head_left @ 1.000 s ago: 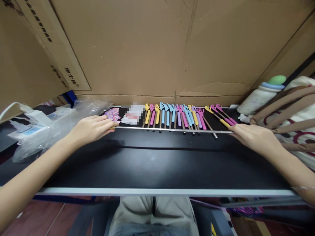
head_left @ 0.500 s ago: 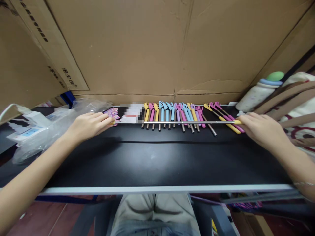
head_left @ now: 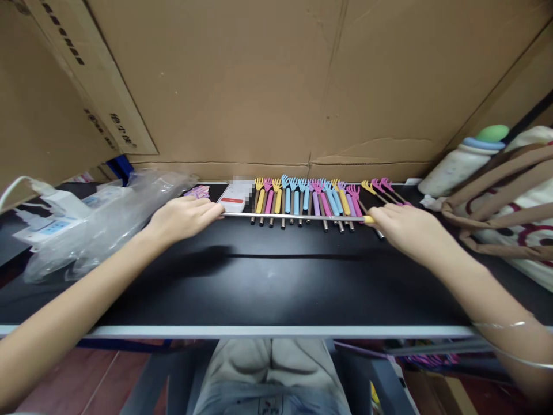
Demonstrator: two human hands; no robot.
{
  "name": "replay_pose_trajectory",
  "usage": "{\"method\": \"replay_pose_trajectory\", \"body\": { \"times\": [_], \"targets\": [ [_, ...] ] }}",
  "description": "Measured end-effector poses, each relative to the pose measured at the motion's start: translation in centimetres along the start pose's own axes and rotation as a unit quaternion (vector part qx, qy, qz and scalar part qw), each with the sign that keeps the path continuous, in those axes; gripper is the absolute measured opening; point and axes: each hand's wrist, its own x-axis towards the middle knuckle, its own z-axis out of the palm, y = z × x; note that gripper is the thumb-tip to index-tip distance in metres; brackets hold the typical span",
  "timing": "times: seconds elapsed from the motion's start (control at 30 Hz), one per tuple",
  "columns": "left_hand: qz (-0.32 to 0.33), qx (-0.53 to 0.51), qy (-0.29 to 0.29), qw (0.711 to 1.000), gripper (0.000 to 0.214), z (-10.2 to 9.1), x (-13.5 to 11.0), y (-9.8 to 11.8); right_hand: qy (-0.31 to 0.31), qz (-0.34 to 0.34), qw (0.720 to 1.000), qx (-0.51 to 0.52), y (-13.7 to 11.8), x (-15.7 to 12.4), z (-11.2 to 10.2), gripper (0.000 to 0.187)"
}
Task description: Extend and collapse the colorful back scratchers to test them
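Note:
I hold a telescopic back scratcher (head_left: 294, 217) level above a black table (head_left: 276, 276). It is a thin metal rod with a yellow grip. My left hand (head_left: 184, 218) pinches the rod's left tip. My right hand (head_left: 406, 230) is closed round the yellow grip at the right. The rod lies across a row of several small collapsed scratchers (head_left: 311, 199) in yellow, pink, blue and purple, lined up side by side near the table's back edge.
Cardboard sheets (head_left: 276, 80) wall in the back. A clear plastic bag (head_left: 108, 222) and a white power strip (head_left: 52, 216) lie at the left. A white card (head_left: 233, 202) sits beside the row. A bottle (head_left: 464, 161) and a striped bag (head_left: 510, 196) stand at the right.
The rod has become much shorter: my right hand slid left along it and my left hand moved right, so the two hands are closer together.

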Motion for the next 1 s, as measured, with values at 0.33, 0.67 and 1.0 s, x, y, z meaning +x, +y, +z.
{"method": "replay_pose_trajectory", "body": {
  "times": [0.33, 0.67, 1.0],
  "targets": [
    [-0.012, -0.096, -0.011, 0.995, 0.015, -3.0, 5.9, 7.9, 0.050, -0.040, 0.994, 0.088, -7.2, 4.8, -2.0, 0.025],
    [-0.026, -0.058, 0.064, 0.996, 0.023, -3.9, 7.0, 6.7, 0.092, 0.016, 0.985, 0.142, -6.0, 4.3, -2.8, 0.038],
    [-0.026, -0.029, 0.056, 0.998, 0.027, -3.7, 5.6, 4.3, 0.073, 0.055, 0.980, 0.179, -4.2, 3.3, -2.8, 0.038]
  ]
}}
